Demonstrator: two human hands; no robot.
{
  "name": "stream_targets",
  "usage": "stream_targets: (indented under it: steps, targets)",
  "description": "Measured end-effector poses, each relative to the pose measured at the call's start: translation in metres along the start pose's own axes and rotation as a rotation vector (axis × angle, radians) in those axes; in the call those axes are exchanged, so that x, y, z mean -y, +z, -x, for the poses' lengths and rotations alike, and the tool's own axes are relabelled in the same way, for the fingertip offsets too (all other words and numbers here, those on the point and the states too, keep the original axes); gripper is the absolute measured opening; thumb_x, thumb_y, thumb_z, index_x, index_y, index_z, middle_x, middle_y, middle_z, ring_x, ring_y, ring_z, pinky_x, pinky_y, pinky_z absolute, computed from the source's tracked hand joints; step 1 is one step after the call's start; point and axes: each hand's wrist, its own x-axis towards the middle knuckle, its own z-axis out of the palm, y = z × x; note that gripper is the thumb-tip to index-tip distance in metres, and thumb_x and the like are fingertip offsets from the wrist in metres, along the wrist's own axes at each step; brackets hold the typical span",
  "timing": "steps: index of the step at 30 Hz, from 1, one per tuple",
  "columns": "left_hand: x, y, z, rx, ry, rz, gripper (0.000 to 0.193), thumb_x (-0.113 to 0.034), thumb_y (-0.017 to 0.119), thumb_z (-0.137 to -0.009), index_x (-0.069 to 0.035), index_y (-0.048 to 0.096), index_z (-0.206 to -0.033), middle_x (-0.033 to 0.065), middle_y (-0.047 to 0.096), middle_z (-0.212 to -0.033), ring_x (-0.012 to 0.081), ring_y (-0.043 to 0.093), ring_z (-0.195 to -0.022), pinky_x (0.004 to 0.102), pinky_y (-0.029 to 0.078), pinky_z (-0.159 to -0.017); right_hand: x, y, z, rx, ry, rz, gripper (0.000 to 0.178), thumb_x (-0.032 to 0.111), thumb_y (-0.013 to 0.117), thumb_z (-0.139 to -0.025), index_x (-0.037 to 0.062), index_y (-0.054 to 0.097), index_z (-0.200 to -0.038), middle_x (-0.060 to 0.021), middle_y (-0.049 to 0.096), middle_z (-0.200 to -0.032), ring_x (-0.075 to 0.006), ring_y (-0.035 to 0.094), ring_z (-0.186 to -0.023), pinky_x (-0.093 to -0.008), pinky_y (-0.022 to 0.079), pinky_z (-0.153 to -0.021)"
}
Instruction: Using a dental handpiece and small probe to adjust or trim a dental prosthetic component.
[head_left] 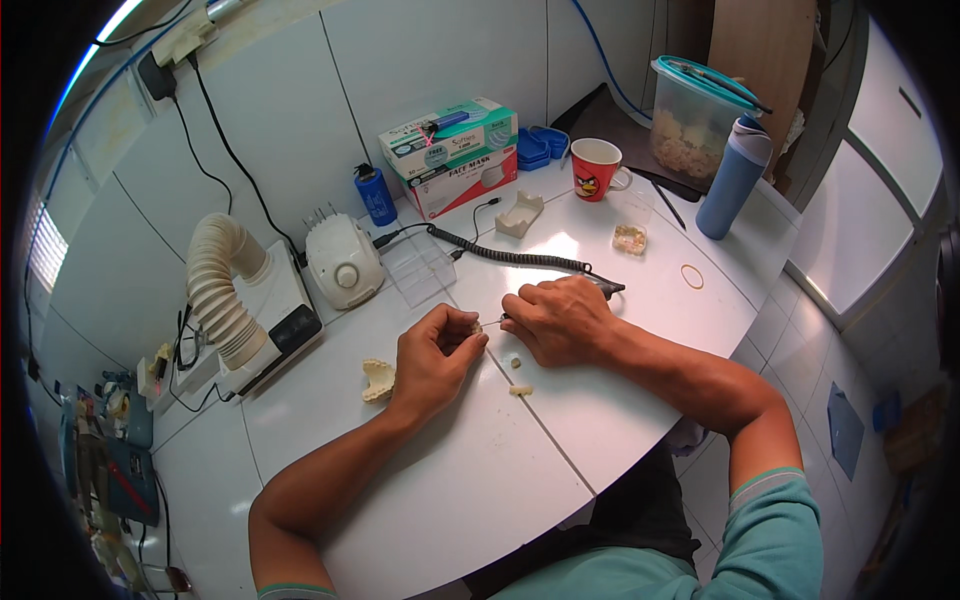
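My left hand (436,358) pinches a small cream, tooth-coloured piece (477,328) between thumb and fingertips; the fingers hide most of it. Closed around a dark rotary handpiece (612,288) is my right hand (562,318). The handpiece's thin metal bur (491,323) points left and reaches the piece, though whether it touches cannot be made out. Beside my left wrist lies a cream dental cast (377,382) with a row of teeth. Below my right hand are a tiny cream block (516,362) and a short cream strip (521,391), with fine dust nearby.
A black coiled cord (510,260) runs from the handpiece toward a white control box (343,265) holding burs. Left stands a ribbed suction hose (215,285). Behind are mask boxes (450,165), a red mug (596,172), a blue bottle (733,180) and a small tooth container (630,238).
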Motion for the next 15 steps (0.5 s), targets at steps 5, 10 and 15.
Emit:
stream_targets:
  steps: [5, 10, 15]
  targets:
    - [-0.0004, 0.0002, 0.0003, 0.000, 0.000, -0.001, 0.024, -0.008, 0.085, -0.100, 0.003, 0.073, -0.117, 0.0075, 0.079, -0.101, 0.0116, 0.074, -0.092, 0.0287, 0.063, -0.087, 0.0000, 0.0006, -0.0007, 0.018, 0.003, 0.002, 0.025, 0.029, 0.076, -0.103, 0.0084, 0.070, -0.091, -0.0080, 0.070, -0.076, -0.0288, 0.076, -0.071, -0.0433, 0.056, -0.058]
    - [-0.0022, 0.0011, -0.0001, 0.005, -0.009, -0.013, 0.023, -0.009, 0.086, -0.099, 0.003, 0.074, -0.116, 0.0078, 0.079, -0.101, 0.0117, 0.075, -0.093, 0.0291, 0.063, -0.087, -0.0002, 0.0001, 0.0005, 0.006, -0.003, -0.002, 0.025, 0.029, 0.076, -0.103, 0.0085, 0.070, -0.091, -0.0080, 0.070, -0.076, -0.0288, 0.076, -0.071, -0.0432, 0.057, -0.058]
    - [-0.0012, 0.0005, -0.0003, -0.001, -0.013, -0.021, 0.023, -0.009, 0.086, -0.099, 0.003, 0.075, -0.115, 0.0079, 0.080, -0.102, 0.0118, 0.075, -0.092, 0.0290, 0.063, -0.087, 0.0003, 0.0021, -0.0005, 0.008, -0.006, -0.009, 0.025, 0.029, 0.077, -0.103, 0.0085, 0.070, -0.091, -0.0080, 0.070, -0.076, -0.0292, 0.077, -0.071, -0.0433, 0.057, -0.058]
